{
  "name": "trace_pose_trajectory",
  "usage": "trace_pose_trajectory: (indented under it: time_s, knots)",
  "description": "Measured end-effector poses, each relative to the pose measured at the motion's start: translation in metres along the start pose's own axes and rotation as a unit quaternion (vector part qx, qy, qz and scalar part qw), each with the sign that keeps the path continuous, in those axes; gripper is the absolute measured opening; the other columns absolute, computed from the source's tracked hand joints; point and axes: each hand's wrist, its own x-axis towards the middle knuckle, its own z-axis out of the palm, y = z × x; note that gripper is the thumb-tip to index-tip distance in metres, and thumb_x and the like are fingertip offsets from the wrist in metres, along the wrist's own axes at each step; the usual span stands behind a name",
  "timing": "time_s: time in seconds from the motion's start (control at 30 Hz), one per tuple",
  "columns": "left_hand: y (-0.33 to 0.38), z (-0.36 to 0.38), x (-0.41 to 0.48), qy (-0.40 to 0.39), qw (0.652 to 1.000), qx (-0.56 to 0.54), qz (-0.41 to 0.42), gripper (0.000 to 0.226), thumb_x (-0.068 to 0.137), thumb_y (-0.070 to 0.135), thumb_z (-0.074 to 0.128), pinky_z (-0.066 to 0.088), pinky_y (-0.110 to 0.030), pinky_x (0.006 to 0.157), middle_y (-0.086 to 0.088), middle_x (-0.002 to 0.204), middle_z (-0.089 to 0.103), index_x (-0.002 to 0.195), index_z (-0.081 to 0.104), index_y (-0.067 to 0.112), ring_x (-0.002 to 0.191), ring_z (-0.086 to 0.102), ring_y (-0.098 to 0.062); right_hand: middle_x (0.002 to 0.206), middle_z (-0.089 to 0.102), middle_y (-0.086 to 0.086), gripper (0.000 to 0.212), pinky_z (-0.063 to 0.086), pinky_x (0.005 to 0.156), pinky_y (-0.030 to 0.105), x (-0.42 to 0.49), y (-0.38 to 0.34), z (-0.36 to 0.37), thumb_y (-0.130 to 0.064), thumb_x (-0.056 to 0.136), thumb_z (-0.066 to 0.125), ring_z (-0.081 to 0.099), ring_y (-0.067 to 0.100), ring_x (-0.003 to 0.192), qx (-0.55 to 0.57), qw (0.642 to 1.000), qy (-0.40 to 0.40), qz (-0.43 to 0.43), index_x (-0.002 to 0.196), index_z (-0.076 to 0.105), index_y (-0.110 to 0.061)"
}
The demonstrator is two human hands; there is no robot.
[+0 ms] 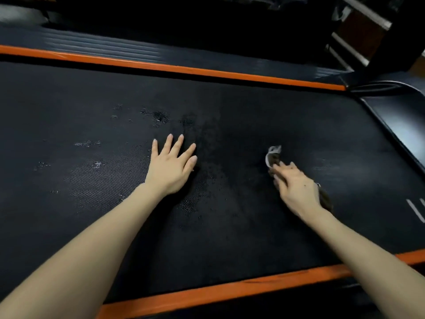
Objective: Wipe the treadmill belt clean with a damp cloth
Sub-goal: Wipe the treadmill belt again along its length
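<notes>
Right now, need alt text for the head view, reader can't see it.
A person's right hand presses a brown, white-edged cloth onto a black treadmill belt, while the left hand lies spread flat on it. Wet-looking patches speckle the belt beyond and left of that hand; orange rails border it.

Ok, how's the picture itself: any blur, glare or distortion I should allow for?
Head view: dim light, belt nearly black; a faint sheen picks out wet specks left of the left hand, which is sharp; right hand and cloth are motion-blurred; the wide angle stretches the forearms toward the bottom corners; far background dark and soft.
</notes>
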Motion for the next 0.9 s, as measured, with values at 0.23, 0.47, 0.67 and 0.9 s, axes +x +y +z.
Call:
trace_pose_trajectory:
  time_s: [0.23,0.47,0.67,0.9]
  knots:
    - [0.011,0.002,-0.017,0.014,1.0,0.017,0.002,0.056,0.096,0.057,0.02,-0.008,-0.049,0.116,-0.005,0.159,0.005,0.149,0.016,0.037,0.146,-0.004,-0.027,0.118,0.066,0.006,0.035,0.053,0.082,0.047,-0.083,-0.074,0.019,-0.029,0.084,0.05,0.063,0.03,0.108,0.003,0.971,-0.002,-0.241,0.11,0.069,-0.017]
    - [-0.006,0.005,-0.052,0.084,0.992,-0.041,0.086,0.064,0.088,0.053,0.023,0.025,-0.048,0.112,-0.013,0.141,0.048,0.126,0.06,0.018,0.134,0.038,-0.036,0.145,0.044,0.003,0.04,0.029,0.11,0.047,-0.036,-0.033,0.005,-0.019,0.092,0.053,0.035,0.025,0.137,-0.012,0.996,-0.022,-0.086,0.132,0.053,-0.018]
    - [-0.01,0.0,-0.066,0.193,0.966,-0.11,0.132,0.017,0.078,0.027,0.066,0.051,-0.044,0.072,-0.002,0.086,0.068,0.073,0.073,0.012,0.08,0.059,-0.03,0.154,0.022,0.0,0.063,0.021,0.117,0.039,-0.085,-0.037,-0.007,-0.038,0.09,0.043,0.013,0.02,0.145,-0.04,0.973,-0.096,-0.208,0.148,0.025,-0.02]
    - [-0.007,0.002,-0.061,0.215,0.968,-0.027,0.128,0.015,0.073,0.014,0.08,0.048,-0.037,0.059,-0.007,0.074,0.059,0.07,0.066,0.009,0.068,0.055,-0.03,0.107,0.068,-0.001,0.053,0.052,0.078,0.032,-0.045,-0.02,-0.02,-0.053,0.078,0.058,0.066,0.023,0.095,-0.066,0.964,-0.018,-0.257,0.119,0.064,-0.02]
